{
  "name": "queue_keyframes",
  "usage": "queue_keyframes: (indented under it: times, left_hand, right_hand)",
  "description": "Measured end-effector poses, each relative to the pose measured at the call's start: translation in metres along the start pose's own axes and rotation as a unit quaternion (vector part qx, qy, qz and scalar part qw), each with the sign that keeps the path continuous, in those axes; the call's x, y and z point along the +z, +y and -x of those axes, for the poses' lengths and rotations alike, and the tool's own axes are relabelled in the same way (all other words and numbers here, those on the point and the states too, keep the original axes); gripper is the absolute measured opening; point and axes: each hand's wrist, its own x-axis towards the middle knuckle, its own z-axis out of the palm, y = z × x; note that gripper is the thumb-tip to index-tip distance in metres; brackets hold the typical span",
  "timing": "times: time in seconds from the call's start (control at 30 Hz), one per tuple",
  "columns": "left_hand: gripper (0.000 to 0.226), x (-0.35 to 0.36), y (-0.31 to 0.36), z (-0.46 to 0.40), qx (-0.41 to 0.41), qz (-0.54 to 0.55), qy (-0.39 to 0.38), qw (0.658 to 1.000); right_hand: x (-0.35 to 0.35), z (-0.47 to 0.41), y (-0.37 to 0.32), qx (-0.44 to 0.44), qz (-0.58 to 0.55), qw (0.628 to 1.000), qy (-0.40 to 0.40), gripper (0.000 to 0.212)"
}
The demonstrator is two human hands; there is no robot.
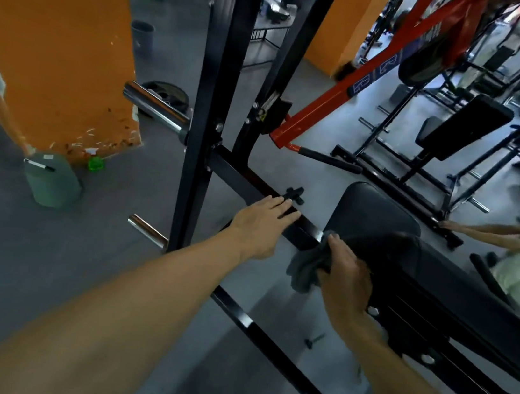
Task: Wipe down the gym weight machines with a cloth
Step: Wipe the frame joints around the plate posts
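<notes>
One orange pillar (49,43) stood at the left, with one green jug (50,180) at its foot and two chrome pegs (155,108) jutting from the black upright (212,96). The left hand (259,227) lay flat, fingers straight, on the black crossbar (247,185). The right hand (345,279) gripped one grey cloth (303,269), bunched against the black seat pad (380,213).

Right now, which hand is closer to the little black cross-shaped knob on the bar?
Left. The left hand rests on the black metal bar, its fingers just below the little black cross-shaped knob. The right hand grips the grey cloth farther down, beside the seat pad.
</notes>
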Motion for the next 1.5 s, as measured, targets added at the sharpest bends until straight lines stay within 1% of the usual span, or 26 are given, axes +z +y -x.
queue_keyframes:
  times: [0.1,0.17,0.23,0.27,0.33,0.4,0.43,0.47,0.5,0.57,0.6,0.67,0.7,0.77,0.8,0.87,0.9,0.93,1.0,1.03,1.13,1.2,1.3,1.4,1.47,1.5]
  left_hand:
    - [0.080,-0.010,-0.003,0.003,-0.002,0.023,-0.005,1.000]
    - [0.081,-0.024,-0.006,0.003,-0.029,0.095,-0.023,0.995]
    - [0.088,-0.034,-0.011,0.002,-0.045,0.148,-0.036,0.987]
    - [0.090,-0.034,-0.014,0.004,-0.039,0.152,-0.024,0.987]
    - [0.088,-0.025,-0.017,0.009,-0.009,0.116,0.032,0.993]
    - [0.087,-0.007,-0.013,0.007,0.087,0.004,0.083,0.993]
    - [0.091,0.001,-0.007,0.002,0.137,-0.060,0.077,0.986]
    - [0.096,0.009,0.000,-0.004,0.162,-0.112,0.057,0.979]
    - [0.100,0.016,0.009,-0.010,0.158,-0.152,0.036,0.975]
    - [0.103,0.029,0.032,-0.025,0.097,-0.185,0.036,0.977]
    - [0.097,0.035,0.035,-0.030,0.062,-0.182,0.045,0.980]
    - [0.071,0.040,0.034,-0.034,0.051,-0.137,0.096,0.985]
    - [0.059,0.038,0.025,-0.036,0.057,-0.123,0.103,0.985]
    - [0.049,0.025,-0.021,-0.037,0.057,-0.150,0.120,0.980]
    - [0.049,0.020,-0.050,-0.035,0.048,-0.161,0.139,0.976]
    - [0.061,0.011,-0.113,-0.031,0.021,-0.185,0.145,0.972]
    - [0.064,0.006,-0.135,-0.030,0.015,-0.196,0.131,0.972]
    - [0.061,0.002,-0.149,-0.030,0.012,-0.196,0.111,0.974]
    - [0.057,-0.002,-0.156,-0.033,0.013,-0.178,0.100,0.979]
    - [0.063,0.000,-0.154,-0.034,0.004,-0.161,0.095,0.982]
    - [0.084,0.010,-0.135,-0.033,-0.027,-0.095,0.096,0.990]
    - [0.084,0.011,-0.109,-0.032,-0.047,-0.022,0.107,0.993]
    - [0.087,0.011,-0.053,-0.033,-0.075,0.080,0.102,0.989]
    - [0.095,0.024,-0.019,-0.032,-0.034,0.118,0.125,0.985]
    - [0.095,0.026,-0.032,-0.027,0.014,0.099,0.115,0.988]
    - [0.091,0.025,-0.044,-0.026,0.051,0.072,0.114,0.990]
  right_hand:
    - [0.018,-0.019,-0.031,-0.018,-0.002,0.999,0.033,0.073]
    - [0.022,-0.033,-0.053,-0.029,-0.017,0.999,0.033,0.063]
    - [0.023,-0.047,-0.063,-0.044,-0.036,0.998,0.014,0.059]
    - [0.021,-0.052,-0.064,-0.048,-0.057,0.997,-0.015,0.064]
    - [0.015,-0.059,-0.052,-0.042,-0.132,0.986,-0.088,0.084]
    - [0.008,-0.055,-0.028,-0.032,-0.157,0.981,-0.110,0.103]
    - [0.008,-0.050,-0.016,-0.034,-0.124,0.987,-0.098,0.109]
    - [0.011,-0.044,-0.009,-0.042,-0.065,0.994,-0.082,0.113]
    - [0.016,-0.040,-0.007,-0.050,-0.004,0.996,-0.069,0.114]
    - [0.024,-0.037,-0.007,-0.048,0.083,0.993,-0.067,0.107]
    - [0.029,-0.040,-0.013,-0.028,0.091,0.993,-0.074,0.102]
    - [0.029,-0.048,-0.022,0.017,0.123,0.990,-0.061,0.100]
    - [0.027,-0.051,-0.024,0.023,0.139,0.988,-0.062,0.102]
    - [0.029,-0.066,-0.028,-0.023,0.142,0.985,-0.096,0.113]
    - [0.027,-0.071,-0.030,-0.039,0.141,0.982,-0.122,0.121]
    - [0.027,-0.078,-0.038,-0.040,0.133,0.977,-0.163,0.128]
    - [0.027,-0.079,-0.040,-0.035,0.133,0.976,-0.167,0.125]
    - [0.029,-0.079,-0.040,-0.034,0.131,0.978,-0.161,0.120]
    - [0.030,-0.077,-0.039,-0.032,0.129,0.981,-0.139,0.111]
    - [0.030,-0.076,-0.039,-0.032,0.130,0.982,-0.135,0.106]
    - [0.029,-0.078,-0.041,-0.036,0.127,0.983,-0.127,0.083]
    - [0.030,-0.083,-0.045,-0.034,0.114,0.983,-0.142,0.070]
    - [0.033,-0.099,-0.058,-0.035,0.072,0.982,-0.171,0.069]
    - [0.035,-0.110,-0.070,-0.022,0.028,0.981,-0.193,0.070]
    - [0.035,-0.111,-0.073,-0.018,0.022,0.981,-0.193,0.074]
    - [0.035,-0.110,-0.072,-0.019,0.024,0.982,-0.188,0.075]
